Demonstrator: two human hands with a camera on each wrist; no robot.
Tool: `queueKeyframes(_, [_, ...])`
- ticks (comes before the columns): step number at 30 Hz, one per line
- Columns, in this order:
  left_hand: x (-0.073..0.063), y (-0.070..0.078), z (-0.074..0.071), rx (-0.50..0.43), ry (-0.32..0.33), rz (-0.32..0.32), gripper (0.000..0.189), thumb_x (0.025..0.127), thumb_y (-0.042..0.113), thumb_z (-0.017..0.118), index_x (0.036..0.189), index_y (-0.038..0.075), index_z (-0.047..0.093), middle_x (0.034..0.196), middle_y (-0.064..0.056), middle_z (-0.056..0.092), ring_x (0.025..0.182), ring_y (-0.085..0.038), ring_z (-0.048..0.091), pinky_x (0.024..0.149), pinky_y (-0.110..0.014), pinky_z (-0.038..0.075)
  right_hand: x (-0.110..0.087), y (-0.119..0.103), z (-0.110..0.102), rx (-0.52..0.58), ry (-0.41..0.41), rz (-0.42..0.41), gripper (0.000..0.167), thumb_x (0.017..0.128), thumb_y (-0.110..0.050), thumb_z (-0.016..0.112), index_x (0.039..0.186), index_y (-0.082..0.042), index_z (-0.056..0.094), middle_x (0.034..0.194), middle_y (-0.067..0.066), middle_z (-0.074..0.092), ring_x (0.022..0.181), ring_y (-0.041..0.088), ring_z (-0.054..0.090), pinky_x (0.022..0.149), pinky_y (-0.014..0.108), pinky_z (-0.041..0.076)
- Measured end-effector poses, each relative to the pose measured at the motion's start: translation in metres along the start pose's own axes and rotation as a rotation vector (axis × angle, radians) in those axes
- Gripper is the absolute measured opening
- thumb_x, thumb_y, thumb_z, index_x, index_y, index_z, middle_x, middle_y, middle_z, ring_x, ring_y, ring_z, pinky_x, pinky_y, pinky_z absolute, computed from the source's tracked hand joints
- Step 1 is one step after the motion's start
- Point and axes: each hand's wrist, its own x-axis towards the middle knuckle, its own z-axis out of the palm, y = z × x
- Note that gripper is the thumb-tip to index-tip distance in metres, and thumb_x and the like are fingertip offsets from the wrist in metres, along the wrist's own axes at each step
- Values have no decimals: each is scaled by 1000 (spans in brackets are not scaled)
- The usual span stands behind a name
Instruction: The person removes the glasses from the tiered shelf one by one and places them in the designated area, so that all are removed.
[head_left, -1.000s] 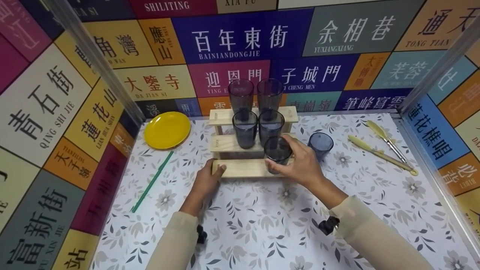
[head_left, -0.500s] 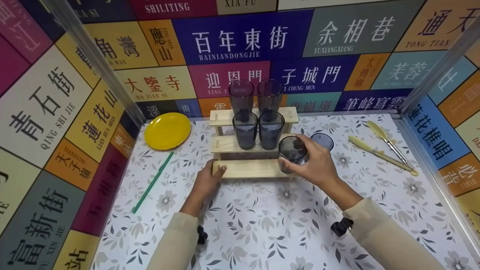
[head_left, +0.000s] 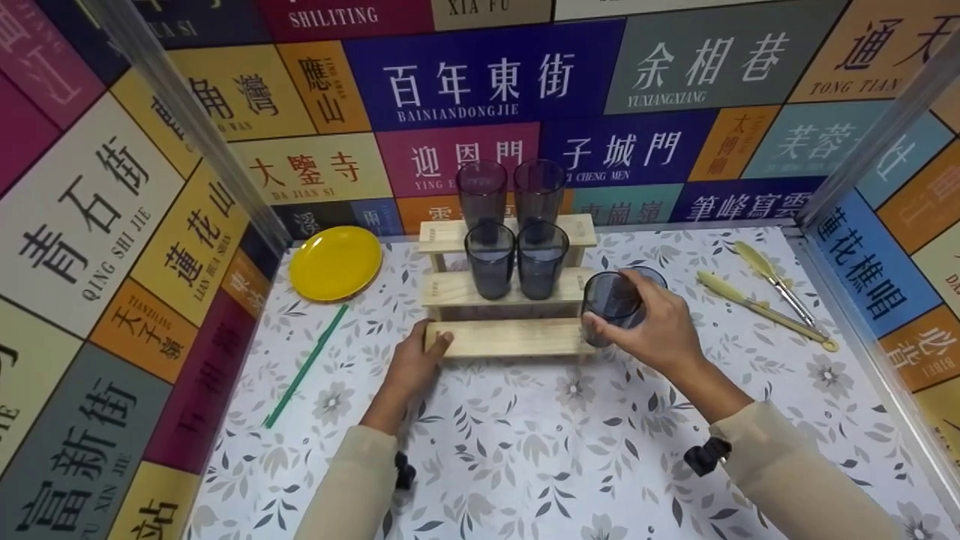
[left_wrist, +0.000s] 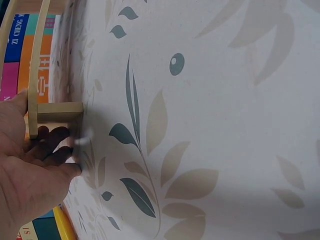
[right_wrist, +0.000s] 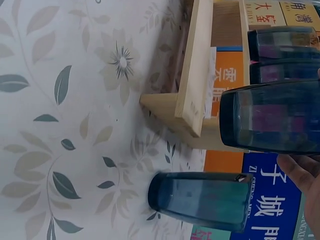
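My left hand (head_left: 415, 360) grips the left end of the bottom step of a three-step wooden rack (head_left: 510, 337), thumb on top. In the left wrist view its fingers curl around the board's end. My right hand (head_left: 667, 326) holds a dark tinted drinking glass (right_wrist: 270, 117) between thumb and fingers. That glass is upright, raised off the table just past the right end of the bottom step. A second bluish glass (right_wrist: 200, 200) stands on the table, partly hidden behind the right hand in the head view. Two glasses (head_left: 491, 262) stand on the middle step, and two purplish ones (head_left: 482, 191) on top.
A yellow plate (head_left: 335, 262) lies at the back left, with a thin green straw-like stick (head_left: 307, 364) in front of it. Yellow-tipped tongs (head_left: 784, 307) lie on the right. Patterned panels with lettering enclose the flowered tabletop (head_left: 517, 457) at the back and sides.
My right hand has carried the glass rightward from over the bottom step to beyond its right end, now covering more of the glass on the table. The left hand has stayed on the rack.
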Motion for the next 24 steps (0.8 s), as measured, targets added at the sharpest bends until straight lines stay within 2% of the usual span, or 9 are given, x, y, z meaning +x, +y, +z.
queueKeyframes(5, [0,0,0,20,2,4,75,111,55,62,169,11,42,169,-23,52,158,-41,50,133,-55,37,-1,9,-4,4,12,-19,84,77,-37,103,145,-1,68,126,27,78,104,48,78,82,62,64])
queueKeyframes(12, [1,1,-1,19,0,6,76,111,55,62,170,10,41,169,-24,51,158,-42,49,133,-55,36,-2,17,-9,13,35,-54,78,77,-37,103,140,-4,70,112,21,81,90,37,79,70,54,63])
queueKeyframes(20, [-1,1,0,-6,-5,-24,79,111,57,62,170,11,40,171,-20,50,159,-38,48,133,-54,36,-7,24,-13,4,32,-41,84,76,-33,104,144,-1,68,118,25,79,94,40,78,72,56,63])
queueKeyframes(22, [-1,1,0,-5,-1,-15,78,111,56,62,170,10,40,171,-21,50,159,-39,49,133,-54,36,-9,28,-15,-4,38,-44,86,75,-33,104,145,-1,68,119,25,79,93,39,78,71,54,62])
queueKeyframes(24, [-1,1,0,-5,4,-6,77,111,55,63,170,10,41,170,-21,51,158,-39,49,133,-54,37,-10,31,-17,-9,43,-49,86,74,-33,104,146,-1,68,119,24,80,93,38,78,71,45,62])
